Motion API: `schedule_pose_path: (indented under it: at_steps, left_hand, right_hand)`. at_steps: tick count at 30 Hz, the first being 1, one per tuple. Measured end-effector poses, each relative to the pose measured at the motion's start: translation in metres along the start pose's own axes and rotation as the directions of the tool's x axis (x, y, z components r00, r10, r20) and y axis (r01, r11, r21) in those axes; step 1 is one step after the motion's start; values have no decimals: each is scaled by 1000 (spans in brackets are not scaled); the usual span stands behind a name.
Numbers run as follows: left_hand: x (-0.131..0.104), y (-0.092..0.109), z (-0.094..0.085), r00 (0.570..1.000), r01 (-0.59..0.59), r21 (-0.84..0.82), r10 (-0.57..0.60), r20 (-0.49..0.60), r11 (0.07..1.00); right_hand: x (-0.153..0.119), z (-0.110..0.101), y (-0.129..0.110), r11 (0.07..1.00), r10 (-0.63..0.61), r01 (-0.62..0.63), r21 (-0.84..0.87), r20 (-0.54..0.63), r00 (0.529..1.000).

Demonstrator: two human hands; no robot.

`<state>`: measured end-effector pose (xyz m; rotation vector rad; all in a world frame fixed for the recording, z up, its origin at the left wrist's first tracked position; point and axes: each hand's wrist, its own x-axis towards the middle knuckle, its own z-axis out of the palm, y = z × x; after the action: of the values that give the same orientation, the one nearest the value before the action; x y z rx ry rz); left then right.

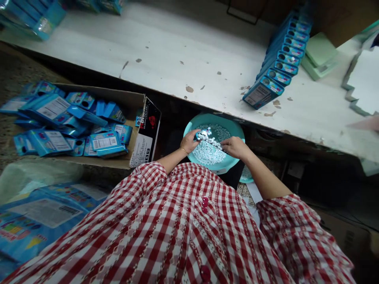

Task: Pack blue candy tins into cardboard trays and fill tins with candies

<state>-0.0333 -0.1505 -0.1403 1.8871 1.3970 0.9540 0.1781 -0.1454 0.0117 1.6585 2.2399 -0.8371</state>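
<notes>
**Hands at the pellet basin below the bench**

The long white bench with chipped paint spans the far part of the scene from left to right. On its right part stands a row of blue printed cartons, packed side by side and running from near to far; pale green flat boxes lie just to the right of that row.

On the left, an open brown cardboard box sits on the floor, below the bench edge, and holds a loose heap of blue printed packs. A flat blue printed sheet lies at the near left.

The person's red-and-white checked shirt fills the near centre.

The round teal plastic basin sits just under the near edge of the bench, at centre, directly in front of the person. It contains a bed of small white pellets.

The left hand is over the left rim of the basin; its fingers are closed around a small blue open carton, which is held tilted above the pellets. The right hand is over the right side of the basin, fingers curled narrow and touching pellets beside the carton mouth; whether they grip any cannot be told.
</notes>
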Motion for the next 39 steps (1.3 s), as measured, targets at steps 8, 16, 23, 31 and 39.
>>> schedule_pose_path:
  at_steps: [8,16,23,31,39]
  left_hand:
    - [-1,1,-1,1000,-31,1,31,4,1000]
    - [-1,4,-2,999,0,-65,-4,-52,998]
    - [-1,5,-3,998,35,-46,-37,-49,998]
    - [1,5,-3,997,49,-36,-51,-58,998]
    - [1,4,-2,997,68,-26,-69,-43,997]
  right_hand:
    - [3,-24,-39,986,64,-56,-160,48,997]
    - [-26,12,27,989,143,-141,52,-29,989]
    - [30,111,24,966,192,-184,-181,25,981]
    - [48,135,26,999,31,-23,-36,235,971]
    - [6,91,51,955,14,-52,294,130,991]
